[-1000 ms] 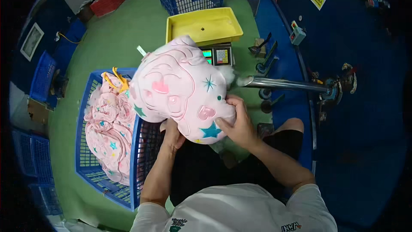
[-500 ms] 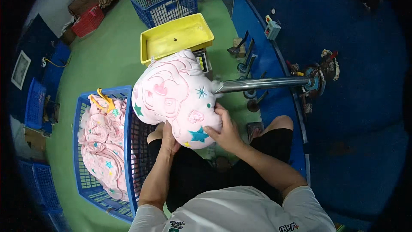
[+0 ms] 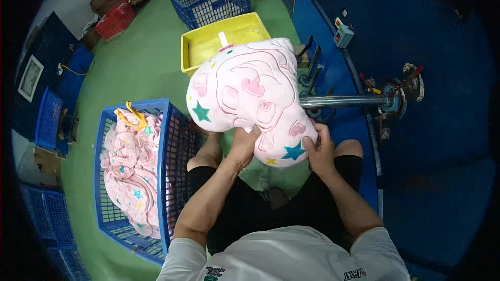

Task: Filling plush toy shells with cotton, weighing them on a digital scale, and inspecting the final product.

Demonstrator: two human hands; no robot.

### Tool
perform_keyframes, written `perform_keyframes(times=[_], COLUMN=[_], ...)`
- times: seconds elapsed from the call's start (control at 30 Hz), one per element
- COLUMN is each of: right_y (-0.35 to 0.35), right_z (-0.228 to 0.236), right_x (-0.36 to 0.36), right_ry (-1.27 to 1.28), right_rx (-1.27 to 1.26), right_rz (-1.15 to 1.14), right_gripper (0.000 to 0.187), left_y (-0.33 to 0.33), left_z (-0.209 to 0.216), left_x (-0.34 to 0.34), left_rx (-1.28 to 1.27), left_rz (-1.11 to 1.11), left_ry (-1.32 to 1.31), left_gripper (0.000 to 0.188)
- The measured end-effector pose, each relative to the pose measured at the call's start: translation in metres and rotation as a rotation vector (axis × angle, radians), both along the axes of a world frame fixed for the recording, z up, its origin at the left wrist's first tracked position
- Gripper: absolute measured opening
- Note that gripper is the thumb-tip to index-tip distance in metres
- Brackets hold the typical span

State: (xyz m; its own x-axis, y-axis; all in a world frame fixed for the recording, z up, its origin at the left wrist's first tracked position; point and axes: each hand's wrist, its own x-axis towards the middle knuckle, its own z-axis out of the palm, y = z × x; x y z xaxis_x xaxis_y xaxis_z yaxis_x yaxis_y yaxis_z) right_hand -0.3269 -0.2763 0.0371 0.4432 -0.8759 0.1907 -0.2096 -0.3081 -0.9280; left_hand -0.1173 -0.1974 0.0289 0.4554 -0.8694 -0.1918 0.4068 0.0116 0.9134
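Yellow tray [image 3: 204,46] partly behind pink plush [image 3: 245,103]

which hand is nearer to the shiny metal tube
Right. The right hand holds the pink plush by its lower right edge, just below the metal tube; the left hand holds the plush's underside, farther off to the tube's left.

Bright centre, dark distorted rim; glinting metal tube [image 3: 344,101]

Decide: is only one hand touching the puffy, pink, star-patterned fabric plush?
No, the left hand and the right hand both hold the pink plush.
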Motion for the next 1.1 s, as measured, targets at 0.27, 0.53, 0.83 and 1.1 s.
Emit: perform_keyframes(times=[0.27, 0.53, 0.83, 1.1], right_y=[0.003, -0.006, 0.001, 0.032], right_z=[0.013, 0.003, 0.009, 0.011], right_x=[0.017, 0.009, 0.038, 0.069], right_ry=[0.148, 0.236, 0.142, 0.003], right_rx=[-0.025, -0.198, -0.167, -0.162], right_rz=[-0.105, -0.163, -0.063, 0.156], right_gripper=[0.019, 0.022, 0.024, 0.021], left_y=[-0.023, -0.019, -0.01, 0.047], left_z=[0.027, 0.008, 0.005, 0.018], left_x=[0.026, 0.027, 0.07, 0.097], left_rx=[0.104, -0.001, -0.079, -0.006], left_rz=[-0.066, -0.066, -0.083, 0.019], left_ry=[-0.03, 0.096, 0.119, 0.085], left_gripper=[0.044, 0.047, 0.06, 0.063])
